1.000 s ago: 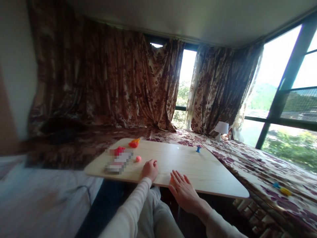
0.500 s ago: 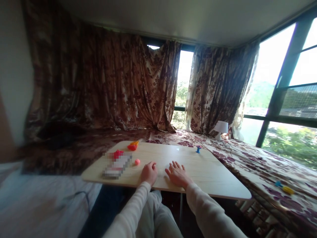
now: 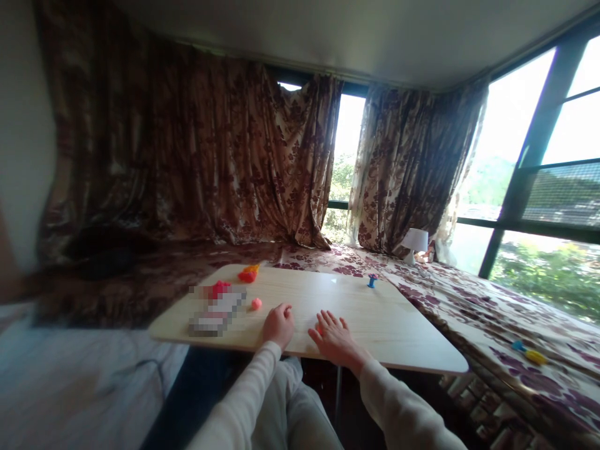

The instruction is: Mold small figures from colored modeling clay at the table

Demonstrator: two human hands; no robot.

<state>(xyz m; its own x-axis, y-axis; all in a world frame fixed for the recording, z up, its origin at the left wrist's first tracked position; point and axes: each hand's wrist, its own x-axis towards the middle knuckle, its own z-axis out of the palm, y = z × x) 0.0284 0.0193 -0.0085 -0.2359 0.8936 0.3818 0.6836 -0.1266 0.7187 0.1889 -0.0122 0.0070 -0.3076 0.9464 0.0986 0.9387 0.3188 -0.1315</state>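
My left hand (image 3: 278, 325) rests on the pale wooden table (image 3: 300, 287), its fingers curled in. Whatever those fingers may hold is hidden. To the right, my right hand (image 3: 335, 337) lies palm down with the fingers stretched out. A trace of orange-red shows at its thumb side, too small to name. Just left of my left hand is a small pink-red ball (image 3: 256, 304), touched by neither hand. Beyond it lie a red lump (image 3: 219, 288) and a red and orange piece (image 3: 248, 273). A small blue stand-like piece (image 3: 372, 281) is at the far right.
A blurred-out flat object (image 3: 218, 314) lies on the table's left side. Behind the table is a flower-patterned covered ledge (image 3: 347, 259) with a white lamp (image 3: 415, 244). A yellow and blue item (image 3: 534, 356) rests on the ledge at right.
The view has shifted slightly, so the table and items appear a little further left. My right hand has moved slightly over the tabletop; my left hand stays curled.
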